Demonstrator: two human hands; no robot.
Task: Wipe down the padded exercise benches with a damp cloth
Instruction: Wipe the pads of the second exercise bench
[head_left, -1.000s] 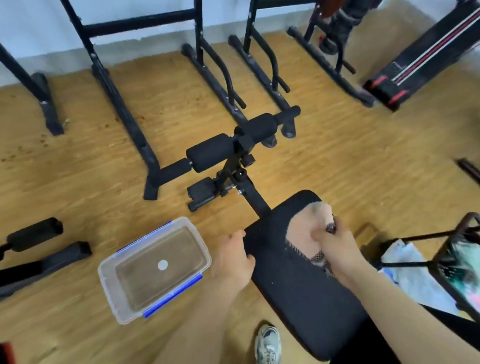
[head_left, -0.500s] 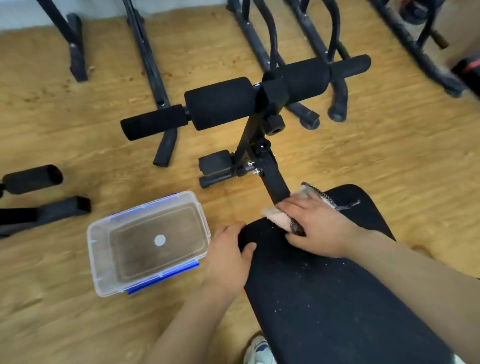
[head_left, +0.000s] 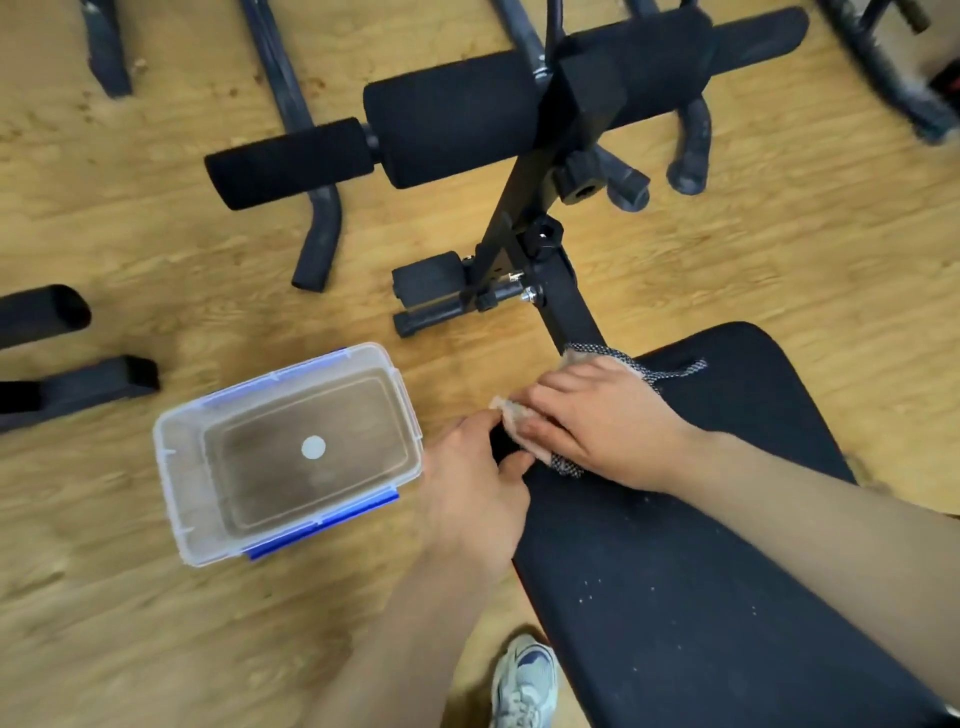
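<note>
A black padded bench (head_left: 691, 571) fills the lower right, its surface dotted with pale specks. My right hand (head_left: 597, 421) lies flat on a pinkish cloth with a dark mesh edge (head_left: 514, 415), pressing it onto the pad's front left corner. My left hand (head_left: 472, 483) grips the pad's left edge just below the cloth, thumb on top and fingers curled over the side. The bench's black post and foam rollers (head_left: 452, 124) rise beyond the pad.
A clear plastic tub with blue clips (head_left: 285, 452) holding murky water stands on the wooden floor left of the bench. Black frame legs (head_left: 317, 208) and other foam-ended bars (head_left: 41, 317) lie around. My shoe (head_left: 524, 680) is by the bench's near edge.
My right hand has slid the cloth from the right of the pad's front end to its left corner, meeting my left hand. The view has moved closer to the bench.
</note>
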